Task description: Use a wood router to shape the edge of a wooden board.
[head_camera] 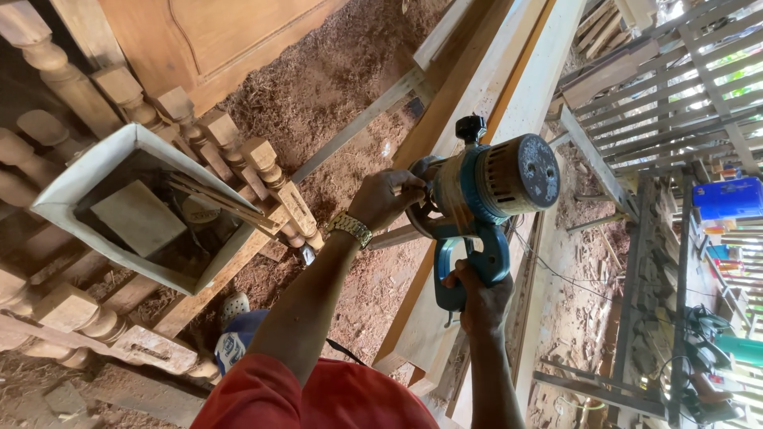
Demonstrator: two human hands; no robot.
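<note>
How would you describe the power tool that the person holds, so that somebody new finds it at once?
Find the long pale plank that runs across the middle of the picture. On it sits the power tool, with the left hand on its side and the right hand on its blue loop handle. It alone is blue, with a round grey slotted motor cap; all around is bare wood.

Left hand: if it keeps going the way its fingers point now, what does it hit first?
Left hand is already against the front knob side of the blue power tool; straight on, it meets the tool's body first. Beyond lies the long pale plank, though depth is hard to judge.
</note>
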